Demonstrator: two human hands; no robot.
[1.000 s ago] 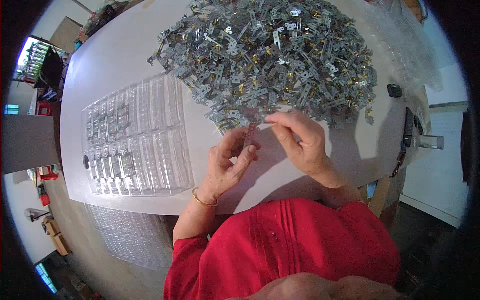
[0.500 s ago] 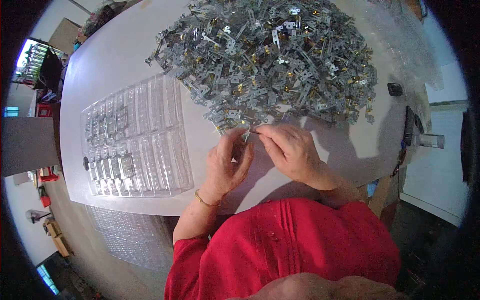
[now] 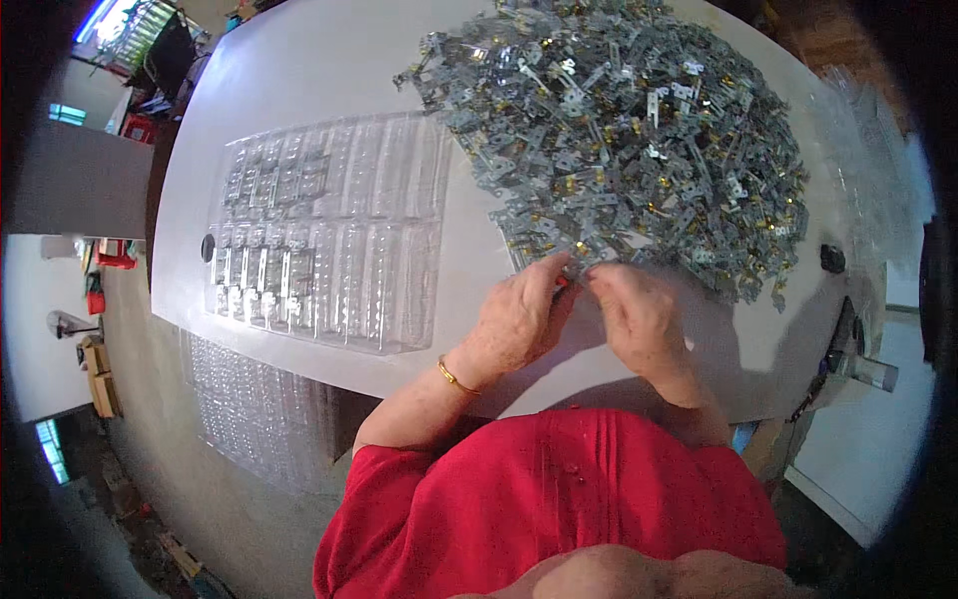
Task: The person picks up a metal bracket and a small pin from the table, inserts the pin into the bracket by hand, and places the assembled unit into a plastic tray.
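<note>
A big heap of small grey metal brackets (image 3: 619, 130) with brass bits covers the far right of the white table (image 3: 329, 70). My left hand (image 3: 519, 317) and my right hand (image 3: 639, 317) meet at the heap's near edge, fingertips together on small metal parts (image 3: 577, 272). What exactly each hand grips is hidden by the fingers. A gold bangle sits on my left wrist. A clear plastic tray (image 3: 329, 235) with long compartments lies to the left, several brackets set in its left slots.
More clear trays (image 3: 259, 419) are stacked below the table edge at the left. A small black object (image 3: 832, 258) lies at the table's right edge. Red items stand on the floor at the far left.
My hands have come closer together and moved forward to the near edge of the heap; a second ago they were held a little apart, nearer my body.
</note>
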